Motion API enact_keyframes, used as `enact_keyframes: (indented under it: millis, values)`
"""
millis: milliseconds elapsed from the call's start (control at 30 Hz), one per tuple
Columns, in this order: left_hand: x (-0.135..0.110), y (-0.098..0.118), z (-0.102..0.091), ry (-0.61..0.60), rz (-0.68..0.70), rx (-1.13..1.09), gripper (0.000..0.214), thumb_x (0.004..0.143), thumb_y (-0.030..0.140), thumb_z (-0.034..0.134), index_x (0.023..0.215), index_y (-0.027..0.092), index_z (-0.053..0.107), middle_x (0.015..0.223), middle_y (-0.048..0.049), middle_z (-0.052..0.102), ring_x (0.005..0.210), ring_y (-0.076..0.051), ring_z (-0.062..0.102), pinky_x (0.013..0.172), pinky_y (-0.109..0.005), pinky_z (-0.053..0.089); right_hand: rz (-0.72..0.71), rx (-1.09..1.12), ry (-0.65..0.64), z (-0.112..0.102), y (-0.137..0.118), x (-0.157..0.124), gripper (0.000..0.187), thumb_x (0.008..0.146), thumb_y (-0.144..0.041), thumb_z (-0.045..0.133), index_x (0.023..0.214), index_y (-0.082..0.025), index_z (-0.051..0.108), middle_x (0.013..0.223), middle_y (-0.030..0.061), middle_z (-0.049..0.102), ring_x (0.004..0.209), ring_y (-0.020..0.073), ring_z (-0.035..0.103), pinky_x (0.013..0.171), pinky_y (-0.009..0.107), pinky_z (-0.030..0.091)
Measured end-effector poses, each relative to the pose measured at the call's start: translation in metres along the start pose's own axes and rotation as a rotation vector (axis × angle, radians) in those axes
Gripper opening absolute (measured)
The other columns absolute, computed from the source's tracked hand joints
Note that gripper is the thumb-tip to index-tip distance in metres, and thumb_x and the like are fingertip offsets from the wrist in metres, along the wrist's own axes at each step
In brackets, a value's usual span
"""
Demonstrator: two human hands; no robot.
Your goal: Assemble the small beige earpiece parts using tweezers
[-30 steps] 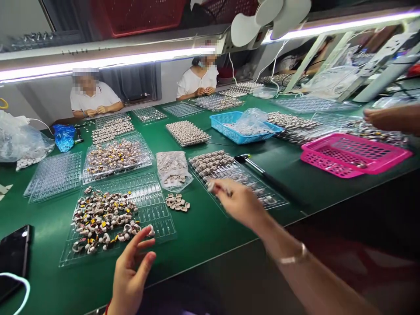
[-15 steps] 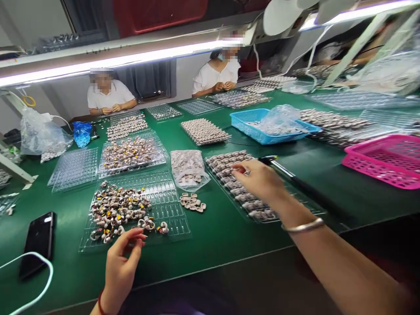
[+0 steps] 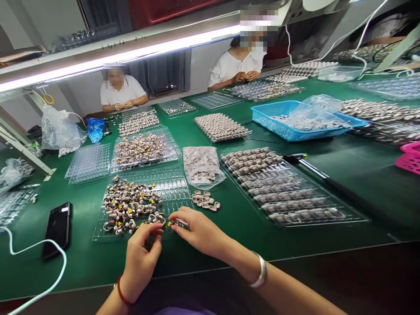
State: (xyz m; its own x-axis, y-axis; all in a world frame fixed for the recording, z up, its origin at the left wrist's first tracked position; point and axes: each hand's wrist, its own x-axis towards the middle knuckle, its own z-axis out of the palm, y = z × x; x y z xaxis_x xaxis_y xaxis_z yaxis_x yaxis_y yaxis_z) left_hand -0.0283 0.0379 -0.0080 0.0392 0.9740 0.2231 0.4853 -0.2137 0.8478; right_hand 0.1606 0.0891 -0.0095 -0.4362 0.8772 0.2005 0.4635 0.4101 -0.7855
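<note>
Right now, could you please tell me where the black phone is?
In the head view, the black phone lies on the green table at the left, left of the tray of loose parts, with a white cable crossing it.

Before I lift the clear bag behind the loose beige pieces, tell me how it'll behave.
The clear bag will probably sag, its film looking thin and crumpled. The many small pieces inside may shift and bulge it. It seems unlikely to roll, lying flat.
</note>
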Motion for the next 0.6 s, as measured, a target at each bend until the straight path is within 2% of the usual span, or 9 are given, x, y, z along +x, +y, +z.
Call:
enact_keyframes:
  millis: [100,167,233,333,467,600]
  values:
    - [0.000,0.004,0.004,-0.030,-0.088,-0.134,0.027,0.084,0.023,0.062,0.111,0.020,0.067,0.105,-0.0085,0.073,0.089,-0.021,0.069,0.067,-0.027,0.056,-0.010,0.113,0.027,-0.007,-0.006,-0.010,0.005,0.086,-0.022,0.061,0.088,-0.020,0.064,0.078,0.0012,0.064,0.067,0.0153,0.057,0.059,0.025,0.045]
    - [0.000,0.009,0.007,-0.099,-0.142,-0.259,0.031,0.086,0.027,0.061,0.116,0.020,0.065,0.109,-0.0103,0.072,0.096,-0.024,0.068,0.067,-0.027,0.057,0.010,0.237,0.044,-0.010,-0.011,-0.020,0.012,0.088,-0.030,0.062,0.083,-0.019,0.062,0.071,-0.0010,0.060,0.055,0.0117,0.048,0.049,0.023,0.038]
    - [-0.001,0.013,0.011,-0.163,-0.153,-0.361,0.030,0.088,0.027,0.059,0.116,0.020,0.066,0.109,-0.0107,0.072,0.098,-0.024,0.068,0.067,-0.027,0.058,0.044,0.432,0.070,-0.010,-0.014,-0.030,0.018,0.087,-0.036,0.063,0.080,-0.020,0.060,0.072,-0.0014,0.058,0.051,0.0097,0.042,0.046,0.023,0.034]
    - [-0.004,0.018,0.015,-0.177,-0.110,-0.418,0.025,0.088,0.024,0.059,0.111,0.019,0.069,0.104,-0.0100,0.073,0.093,-0.023,0.068,0.069,-0.027,0.058,0.106,0.697,0.084,-0.009,-0.014,-0.041,0.020,0.085,-0.040,0.067,0.089,-0.021,0.061,0.078,-0.0002,0.061,0.053,0.0095,0.043,0.047,0.023,0.033]
    - [-0.007,0.023,0.018,-0.152,-0.078,-0.445,0.025,0.080,0.023,0.070,0.104,0.019,0.071,0.096,-0.0083,0.074,0.089,-0.022,0.069,0.071,-0.026,0.057,0.117,0.825,0.072,-0.007,-0.014,-0.047,0.030,0.086,-0.041,0.067,0.112,-0.026,0.064,0.090,0.0014,0.060,0.060,0.0103,0.051,0.051,0.022,0.037]
    - [-0.007,0.027,0.021,-0.124,-0.126,-0.462,0.026,0.072,0.026,0.079,0.097,0.018,0.072,0.088,-0.0064,0.075,0.083,-0.020,0.069,0.070,-0.025,0.055,0.032,0.869,0.040,-0.005,-0.016,-0.052,0.018,0.090,-0.037,0.063,0.105,-0.027,0.067,0.093,0.0013,0.054,0.068,0.0106,0.053,0.058,0.023,0.041]
